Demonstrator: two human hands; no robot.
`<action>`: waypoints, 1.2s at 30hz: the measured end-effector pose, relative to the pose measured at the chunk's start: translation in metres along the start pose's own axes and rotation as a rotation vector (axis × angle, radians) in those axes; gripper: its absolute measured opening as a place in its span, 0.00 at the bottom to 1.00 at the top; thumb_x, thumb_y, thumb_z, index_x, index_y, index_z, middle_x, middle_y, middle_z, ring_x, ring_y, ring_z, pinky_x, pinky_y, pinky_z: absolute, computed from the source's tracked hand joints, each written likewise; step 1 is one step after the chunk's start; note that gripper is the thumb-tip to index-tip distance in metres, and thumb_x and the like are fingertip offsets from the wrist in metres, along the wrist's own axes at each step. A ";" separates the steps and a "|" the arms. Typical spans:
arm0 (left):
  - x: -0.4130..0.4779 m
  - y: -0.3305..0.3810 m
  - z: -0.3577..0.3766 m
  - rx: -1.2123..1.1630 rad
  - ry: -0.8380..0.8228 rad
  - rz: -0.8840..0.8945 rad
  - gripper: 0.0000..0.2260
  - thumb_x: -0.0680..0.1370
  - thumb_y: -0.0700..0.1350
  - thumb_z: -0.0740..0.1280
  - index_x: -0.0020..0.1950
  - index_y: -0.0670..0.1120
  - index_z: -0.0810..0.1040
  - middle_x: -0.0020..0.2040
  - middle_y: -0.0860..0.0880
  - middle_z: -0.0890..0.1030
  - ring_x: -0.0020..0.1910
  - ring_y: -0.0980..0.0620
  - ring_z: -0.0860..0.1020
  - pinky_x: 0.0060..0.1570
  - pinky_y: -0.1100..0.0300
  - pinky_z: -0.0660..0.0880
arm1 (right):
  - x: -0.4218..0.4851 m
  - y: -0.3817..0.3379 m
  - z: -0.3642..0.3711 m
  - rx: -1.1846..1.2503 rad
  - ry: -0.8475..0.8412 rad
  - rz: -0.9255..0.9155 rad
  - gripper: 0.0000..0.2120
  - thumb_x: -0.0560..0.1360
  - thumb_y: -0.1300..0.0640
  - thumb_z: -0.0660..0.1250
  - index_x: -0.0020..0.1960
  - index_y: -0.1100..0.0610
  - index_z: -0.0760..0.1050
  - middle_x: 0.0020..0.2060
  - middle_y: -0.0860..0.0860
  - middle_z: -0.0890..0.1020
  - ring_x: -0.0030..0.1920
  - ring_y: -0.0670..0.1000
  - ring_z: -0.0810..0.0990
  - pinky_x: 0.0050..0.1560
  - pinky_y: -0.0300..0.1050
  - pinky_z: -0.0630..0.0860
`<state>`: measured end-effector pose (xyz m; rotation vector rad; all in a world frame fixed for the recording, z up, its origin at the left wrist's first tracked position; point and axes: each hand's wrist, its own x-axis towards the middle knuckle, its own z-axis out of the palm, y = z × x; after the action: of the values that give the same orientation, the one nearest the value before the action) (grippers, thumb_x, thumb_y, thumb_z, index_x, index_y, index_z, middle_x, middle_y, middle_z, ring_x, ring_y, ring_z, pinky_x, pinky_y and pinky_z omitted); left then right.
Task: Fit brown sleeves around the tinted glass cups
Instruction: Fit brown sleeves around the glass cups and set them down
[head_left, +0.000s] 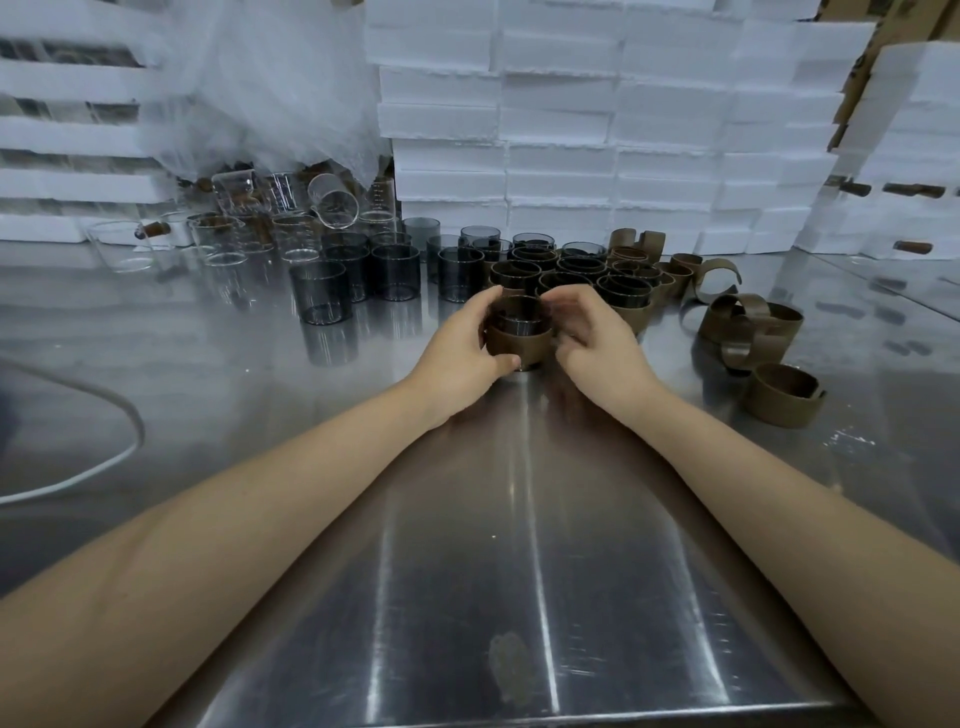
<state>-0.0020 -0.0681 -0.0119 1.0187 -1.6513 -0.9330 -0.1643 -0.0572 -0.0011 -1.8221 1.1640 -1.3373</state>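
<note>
Fingers (485, 304) of left hand (462, 348) and right hand (592, 343) are gripping the smoky tinted glass cup (519, 314) at twelve o'clock. Its brown wraparound sleeve (519, 345) should be closing level.

Steel table (519, 519): tinted cups (319, 291), clear glasses (223, 241), loose brown sleeves (779, 395), white cable (104, 462), foam boxes (561, 176) behind.

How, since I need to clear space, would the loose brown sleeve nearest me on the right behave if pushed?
Probably light and bendy: the sleeve is a thin open band with a free end. Standing on its edge on the shiny steel table, it would likely slide, not roll.
</note>
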 end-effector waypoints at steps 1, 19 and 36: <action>0.000 0.001 0.000 0.015 0.054 0.003 0.32 0.73 0.28 0.69 0.74 0.44 0.66 0.61 0.56 0.73 0.63 0.59 0.72 0.60 0.72 0.69 | -0.001 -0.003 0.000 -0.045 0.052 -0.049 0.24 0.69 0.80 0.55 0.58 0.60 0.72 0.55 0.53 0.77 0.57 0.48 0.77 0.59 0.33 0.73; -0.003 0.000 -0.002 0.235 0.065 -0.018 0.14 0.75 0.35 0.65 0.55 0.51 0.75 0.53 0.53 0.79 0.55 0.55 0.77 0.52 0.65 0.73 | -0.006 -0.005 0.008 -0.418 -0.261 -0.092 0.29 0.71 0.72 0.63 0.70 0.54 0.70 0.62 0.48 0.76 0.56 0.48 0.75 0.60 0.36 0.71; 0.012 -0.028 -0.099 0.900 0.383 -0.151 0.31 0.78 0.40 0.65 0.78 0.43 0.57 0.81 0.45 0.47 0.59 0.37 0.77 0.54 0.48 0.74 | 0.003 0.008 -0.006 -0.643 -0.290 0.093 0.22 0.79 0.55 0.62 0.73 0.51 0.67 0.70 0.51 0.72 0.69 0.52 0.68 0.63 0.40 0.63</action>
<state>0.0960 -0.1011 -0.0083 1.8024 -1.6747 -0.0046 -0.1715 -0.0633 -0.0043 -2.2636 1.6051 -0.6416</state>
